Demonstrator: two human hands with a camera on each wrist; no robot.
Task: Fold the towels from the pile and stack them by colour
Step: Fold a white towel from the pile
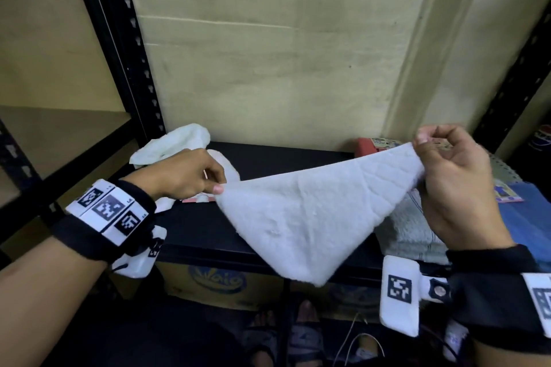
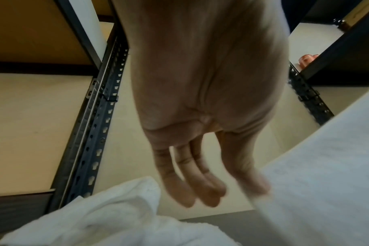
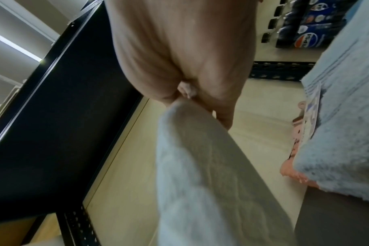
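Towels are partly sorted, by my reading: on the black shelf point(image 1: 283, 158) a folded pale blue towel point(image 1: 414, 232) already lies at the right beside a deeper blue cloth point(image 1: 524, 217), while a crumpled heap of white towels point(image 1: 176, 143) at the left still waits to be folded. Between them, a white towel point(image 1: 313, 217) hangs in the air above the shelf, stretched corner to corner and drooping to a point. The left hand point(image 1: 190, 176) pinches one corner and the right hand point(image 1: 453, 185) pinches the other, so its folding looks barely begun.
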